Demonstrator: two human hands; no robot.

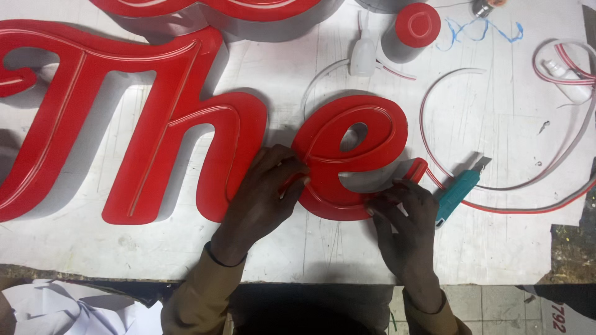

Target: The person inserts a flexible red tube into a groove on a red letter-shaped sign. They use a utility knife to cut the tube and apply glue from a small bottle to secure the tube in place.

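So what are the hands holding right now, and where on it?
Both hold the small red sign letter lying on the white table: left hand on its left edge, right hand on its lower right edge.

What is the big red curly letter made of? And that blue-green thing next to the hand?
The red letter looks like glossy plastic, maybe acrylic: smooth and shiny with light glints. The cutter seems to have a teal plastic body and a grey metal-looking blade tip.

A scuffed white table [93,242] carries red sign letters [155,124], a teal utility knife [456,193], and glue bottles [363,53].
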